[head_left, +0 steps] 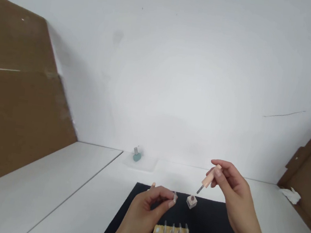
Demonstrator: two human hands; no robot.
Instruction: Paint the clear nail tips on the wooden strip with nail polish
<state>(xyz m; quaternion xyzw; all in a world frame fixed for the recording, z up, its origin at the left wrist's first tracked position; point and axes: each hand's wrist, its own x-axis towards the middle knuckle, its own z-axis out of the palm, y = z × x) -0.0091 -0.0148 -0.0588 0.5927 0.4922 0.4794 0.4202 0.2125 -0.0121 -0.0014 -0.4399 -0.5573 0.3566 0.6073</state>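
Note:
Between thumb and fingertips, my right hand (234, 187) holds a nail polish brush (209, 178) by its peach cap. The bristles point down and left, a little above the open nail polish bottle (191, 202) on the black mat (208, 232). My left hand (145, 209) pinches a small clear nail tip (175, 197), left of that bottle. Below the fingers lies a yellow strip (168, 232) with several clear nail tips standing in it and a pale patch at its left end. Partly hidden behind my left hand is another peach cap (153, 185).
A teal nail polish bottle (137, 155) with a grey cap is near the wall on a pale sheet (147, 164). Brown cardboard panels (15, 104) stand at both sides. At the right, a crumpled white tissue (291, 195) rests by the cardboard. A seam crosses the white table (78, 171).

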